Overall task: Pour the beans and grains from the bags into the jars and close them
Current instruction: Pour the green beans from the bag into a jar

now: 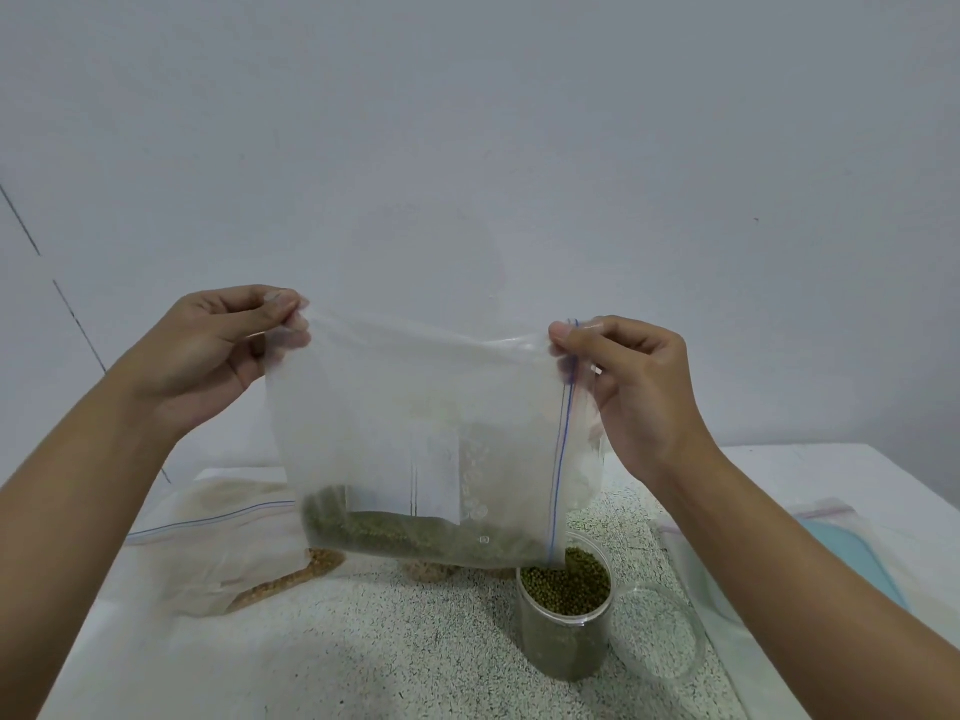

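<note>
Left hand (218, 350) pinches the top left corner of the clear zip bag (415, 407) between thumb and curled fingers. Right hand (634, 387) pinches the top right corner by the zip strip (563, 449), other fingers curled. Bag hangs in the air between both hands, turned sideways, zip edge running down on the right. Green beans (415, 537) lie along the bag's lower edge. The low right corner of the bag sits just over the mouth of the clear jar (566, 631).

Jar stands upright on the speckled table (389, 641), nearly full of green beans, no lid on. Clear round lid (657, 631) lies flat just right of the jar.

The held bag blocks the table behind it. Brown grains (291, 579) show in a second bag (218, 543) lying at left. Another flat bag (831, 543) lies at right, something light blue inside.
</note>
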The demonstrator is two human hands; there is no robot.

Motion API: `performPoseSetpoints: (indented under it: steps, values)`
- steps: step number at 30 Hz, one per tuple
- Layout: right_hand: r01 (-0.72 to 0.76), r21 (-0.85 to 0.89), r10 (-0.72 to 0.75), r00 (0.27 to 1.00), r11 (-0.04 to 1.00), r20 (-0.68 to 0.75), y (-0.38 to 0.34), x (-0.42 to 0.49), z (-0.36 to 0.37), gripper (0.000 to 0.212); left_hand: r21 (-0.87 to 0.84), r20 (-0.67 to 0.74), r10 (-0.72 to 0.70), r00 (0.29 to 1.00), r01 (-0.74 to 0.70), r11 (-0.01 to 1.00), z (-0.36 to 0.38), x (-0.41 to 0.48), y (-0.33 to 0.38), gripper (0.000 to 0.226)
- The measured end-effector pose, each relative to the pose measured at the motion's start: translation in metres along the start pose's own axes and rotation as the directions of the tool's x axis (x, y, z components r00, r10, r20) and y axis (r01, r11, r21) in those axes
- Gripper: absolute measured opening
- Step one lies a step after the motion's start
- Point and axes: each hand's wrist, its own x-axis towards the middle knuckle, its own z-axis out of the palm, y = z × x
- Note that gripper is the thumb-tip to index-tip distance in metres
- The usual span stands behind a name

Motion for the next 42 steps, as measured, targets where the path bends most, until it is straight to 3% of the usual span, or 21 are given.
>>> performPoseSetpoints:
  steps: [6,9,12,15,19,23,29,33,37,42]
  values:
    - [-0.006,-0.065,0.008,1.000,0.998,0.018,0.001,-0.001,0.006,0.013,0.019,-0.019,-0.022,1.000,0.023,1.000,-0.014,-0.011,-0.015,0.061]
    - [0.010,-0.045,-0.008,0.999,0.999,0.041,0.001,0.000,0.012,0.021,0.033,-0.043,-0.065,0.997,0.066,0.997,-0.020,-0.016,-0.020,0.066]
    - [0.014,-0.050,-0.011,0.997,0.999,0.071,0.002,0.001,0.017,0.023,0.048,-0.064,-0.090,0.994,0.093,0.995,-0.024,-0.020,-0.029,0.054]
    - [-0.003,-0.073,0.010,0.996,0.997,0.094,0.007,0.001,0.021,0.022,0.001,-0.084,-0.149,0.985,0.150,0.989,-0.022,-0.028,-0.035,0.008]
    - [-0.009,-0.096,0.020,0.993,0.995,0.119,0.014,0.001,0.025,0.016,0.066,-0.109,-0.185,0.977,0.193,0.979,-0.027,-0.036,-0.050,0.026]
    - [0.010,-0.128,0.012,0.985,0.992,0.172,0.019,0.001,0.032,0.010,0.082,-0.155,-0.216,0.964,0.231,0.970,-0.034,-0.045,-0.060,0.018]
    - [0.019,-0.133,0.009,0.978,0.991,0.206,0.031,0.003,0.041,0.013,0.291,-0.174,-0.205,0.963,0.249,0.924,-0.038,-0.057,-0.071,0.018]
    - [0.035,-0.168,0.010,0.967,0.985,0.255,0.039,0.002,0.048,0.018,0.486,-0.084,-0.197,0.977,0.212,0.848,-0.028,-0.063,-0.066,0.023]
    - [0.050,-0.211,0.014,0.956,0.976,0.292,0.046,0.003,0.056,0.015,0.713,0.020,-0.157,0.987,0.096,0.694,-0.024,-0.062,-0.062,0.037]
    - [0.070,-0.248,0.017,0.944,0.966,0.331,0.050,0.005,0.061,0.015,0.742,0.219,-0.065,0.974,-0.123,0.660,0.001,-0.063,-0.044,0.054]
